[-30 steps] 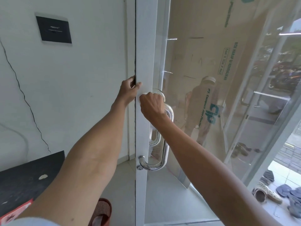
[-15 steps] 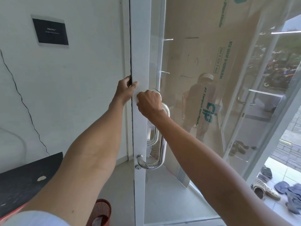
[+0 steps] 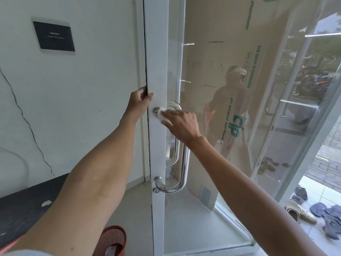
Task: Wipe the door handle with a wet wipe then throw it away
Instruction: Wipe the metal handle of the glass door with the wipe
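Door handle point(image 3: 185, 163): polished, glossy metal. Door frame point(image 3: 156, 52): matt white. Door pane point(image 3: 212, 71): smooth, reflective glass. Wet wipe point(image 3: 162, 115): soft white cloth.

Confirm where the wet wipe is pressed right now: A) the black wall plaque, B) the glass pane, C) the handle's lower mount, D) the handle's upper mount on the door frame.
D: the right hand presses the white wet wipe against the upper mount of the door handle, while the left hand grips the door's edge.
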Motion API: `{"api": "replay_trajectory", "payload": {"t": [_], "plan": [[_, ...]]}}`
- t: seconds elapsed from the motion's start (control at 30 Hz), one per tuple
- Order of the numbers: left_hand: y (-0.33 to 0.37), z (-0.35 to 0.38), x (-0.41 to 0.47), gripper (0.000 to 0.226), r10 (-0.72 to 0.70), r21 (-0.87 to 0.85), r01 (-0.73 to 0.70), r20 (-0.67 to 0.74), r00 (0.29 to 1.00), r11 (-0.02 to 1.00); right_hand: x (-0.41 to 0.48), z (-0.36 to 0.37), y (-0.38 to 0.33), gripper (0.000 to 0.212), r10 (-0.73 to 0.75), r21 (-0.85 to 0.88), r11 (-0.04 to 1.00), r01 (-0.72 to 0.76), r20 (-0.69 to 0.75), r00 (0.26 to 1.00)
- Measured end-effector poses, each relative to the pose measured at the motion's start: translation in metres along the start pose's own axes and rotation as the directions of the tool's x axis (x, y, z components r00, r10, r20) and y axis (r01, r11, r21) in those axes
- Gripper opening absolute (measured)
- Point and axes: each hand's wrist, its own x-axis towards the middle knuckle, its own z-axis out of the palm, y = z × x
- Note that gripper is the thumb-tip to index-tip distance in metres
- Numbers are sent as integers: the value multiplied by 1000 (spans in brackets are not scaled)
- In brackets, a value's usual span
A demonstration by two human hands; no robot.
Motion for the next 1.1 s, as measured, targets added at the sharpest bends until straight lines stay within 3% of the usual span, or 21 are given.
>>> {"api": "replay_trajectory", "payload": {"t": [0.27, 0.4, 0.6, 0.9, 1.1], "plan": [[3, 1, -2, 41, -3, -7, 3, 13, 1000, 1000, -22, 2, -1, 28, 151, 121, 984, -128, -208, 966], [3, 0, -2, 42, -9, -13, 9, 14, 1000, 1000, -30, 6, 2, 27, 167, 156, 980, -125, -291, 942], [5, 1, -3, 41, -11, -7, 11, 8, 1000, 1000, -48, 15, 11, 28, 330, 262, 931, -253, -314, 890], [5, 2, -3, 38, -7, 11, 7, -5, 1000, 1000, -69, 26, 1, 42, 712, 495, 659, -566, -167, 682], [6, 3, -3, 40, -5, 21, 5, -15, 1000, 1000, -83, 41, -10, 50, 849, 547, 468, -694, -59, 526]]}}
